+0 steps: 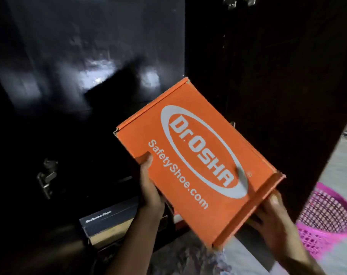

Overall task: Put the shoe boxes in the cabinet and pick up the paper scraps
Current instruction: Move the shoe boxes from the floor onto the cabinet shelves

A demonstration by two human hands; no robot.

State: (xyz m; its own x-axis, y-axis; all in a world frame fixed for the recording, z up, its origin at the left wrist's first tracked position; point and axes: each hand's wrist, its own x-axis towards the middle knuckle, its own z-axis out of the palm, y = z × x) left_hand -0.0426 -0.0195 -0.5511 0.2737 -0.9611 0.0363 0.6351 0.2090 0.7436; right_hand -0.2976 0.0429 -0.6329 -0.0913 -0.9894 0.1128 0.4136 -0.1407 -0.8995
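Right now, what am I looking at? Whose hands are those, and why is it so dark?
There is one picture, taken by a camera worn on a person's head, looking down at their own hands. No machine here. The left hand and right hand hold an orange shoe box by its edges, fingers curled onto it. It is dark because they face a black cabinet with its door open. Low down lies a black shoe box. On the right stands a pink basket.
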